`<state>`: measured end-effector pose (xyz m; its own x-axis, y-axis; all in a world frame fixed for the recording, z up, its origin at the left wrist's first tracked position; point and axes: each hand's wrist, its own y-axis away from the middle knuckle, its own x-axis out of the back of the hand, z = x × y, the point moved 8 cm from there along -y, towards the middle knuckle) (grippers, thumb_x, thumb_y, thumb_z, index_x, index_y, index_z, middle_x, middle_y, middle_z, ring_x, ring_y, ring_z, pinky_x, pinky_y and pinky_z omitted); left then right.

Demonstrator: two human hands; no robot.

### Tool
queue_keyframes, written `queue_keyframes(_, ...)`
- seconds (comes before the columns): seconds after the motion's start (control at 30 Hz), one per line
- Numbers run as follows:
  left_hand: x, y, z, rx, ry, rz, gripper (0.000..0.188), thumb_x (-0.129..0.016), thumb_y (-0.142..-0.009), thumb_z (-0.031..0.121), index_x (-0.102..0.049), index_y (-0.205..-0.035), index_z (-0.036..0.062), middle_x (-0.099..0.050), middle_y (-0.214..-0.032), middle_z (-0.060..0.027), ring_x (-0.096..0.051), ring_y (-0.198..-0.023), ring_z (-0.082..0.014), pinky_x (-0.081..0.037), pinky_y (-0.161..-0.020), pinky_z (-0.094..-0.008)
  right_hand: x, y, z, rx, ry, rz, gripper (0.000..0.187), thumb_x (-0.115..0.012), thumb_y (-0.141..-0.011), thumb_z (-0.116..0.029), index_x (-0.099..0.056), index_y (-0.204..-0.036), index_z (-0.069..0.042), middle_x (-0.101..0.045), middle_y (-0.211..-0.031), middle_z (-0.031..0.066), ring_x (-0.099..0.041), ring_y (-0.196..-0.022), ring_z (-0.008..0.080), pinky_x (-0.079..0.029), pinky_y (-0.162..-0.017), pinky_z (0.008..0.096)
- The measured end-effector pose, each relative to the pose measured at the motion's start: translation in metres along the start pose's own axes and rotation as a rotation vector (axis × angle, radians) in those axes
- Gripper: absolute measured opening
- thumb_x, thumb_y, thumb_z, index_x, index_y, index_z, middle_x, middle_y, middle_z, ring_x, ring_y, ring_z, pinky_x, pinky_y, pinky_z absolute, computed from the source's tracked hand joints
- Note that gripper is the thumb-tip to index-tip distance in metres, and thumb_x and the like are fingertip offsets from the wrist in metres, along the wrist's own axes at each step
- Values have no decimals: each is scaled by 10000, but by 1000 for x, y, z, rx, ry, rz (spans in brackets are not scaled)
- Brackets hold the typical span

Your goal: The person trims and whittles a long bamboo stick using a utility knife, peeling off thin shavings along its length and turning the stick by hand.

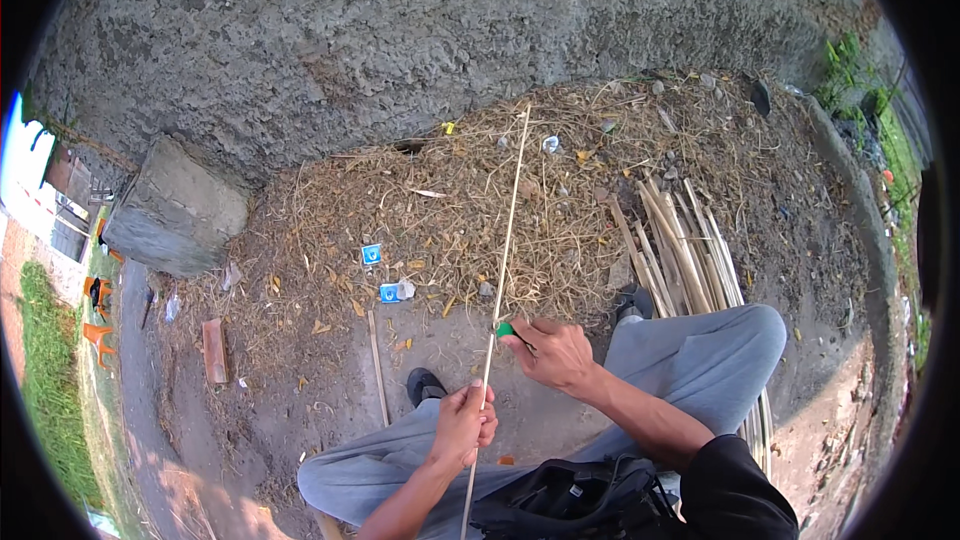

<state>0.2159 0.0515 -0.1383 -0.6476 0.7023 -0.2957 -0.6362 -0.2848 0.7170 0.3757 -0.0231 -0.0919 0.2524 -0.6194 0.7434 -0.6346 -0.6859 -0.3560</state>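
A long, thin, pale strip of bamboo or wood (512,205) runs from my lap away toward the wall. My left hand (462,427) is closed around its nearer part, with the thumb on top. Farther along, my right hand (552,352) grips a small tool with a green handle (504,330). That tool touches or nearly touches the strip; its working end is too small to make out. To the right, by my right knee, lies a bundle of similar pale strips (690,250), passing partly under my leg.
A rough grey wall (450,40) rises ahead, with a concrete block (185,205) at its left. Dry shavings (570,230) cover the ground before me. Blue packets (372,254), a reddish brick (215,351) and a lone stick (378,370) lie to the left. Orange chairs (98,330) stand far left.
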Motion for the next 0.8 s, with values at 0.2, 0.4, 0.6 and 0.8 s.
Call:
queue_keyframes(0.2, -3, -11, 9, -89, -84, 88, 318, -426, -1045, 325, -471, -868, 66, -325, -571, 43, -268, -400, -42, -193, -358, -225, -10, -11, 14, -12, 41, -15, 245, -652, -890, -351, -683, -1017, -143, -617, -665, 70, -604, -499, 295, -482, -441, 424)
queue_keyframes(0.4, -1, 7, -4, -152, -302, 38, 323, -428, -1044, 320, -465, -848, 66, -327, -564, 41, -291, -398, -43, -207, -352, -227, 69, -30, 150, -646, -203, 362, 361, -613, -941, -320, -704, -1097, -6, -626, -589, 148, -545, -461, 144, -413, -467, 335)
queue_keyframes(0.6, 10, -4, 14, -126, -138, 86, 333, -420, -1047, 339, -468, -861, 67, -353, -578, 36, -285, -402, -37, -194, -352, -222, 48, -24, 66, -409, -364, 254, 323, -623, -938, -276, -699, -1084, 1, -602, -597, 145, -514, -486, 109, -424, -490, 307)
queue_keyframes(0.8, 11, -1, 23, -222, -230, 146, 311, -444, -1044, 303, -518, -899, 38, -398, -597, 29, -294, -413, -20, -227, -364, -209, -8, -4, 40, -416, -590, -107, 333, -562, -975, -287, -702, -950, 13, -636, -630, 111, -546, -501, 138, -455, -528, 315)
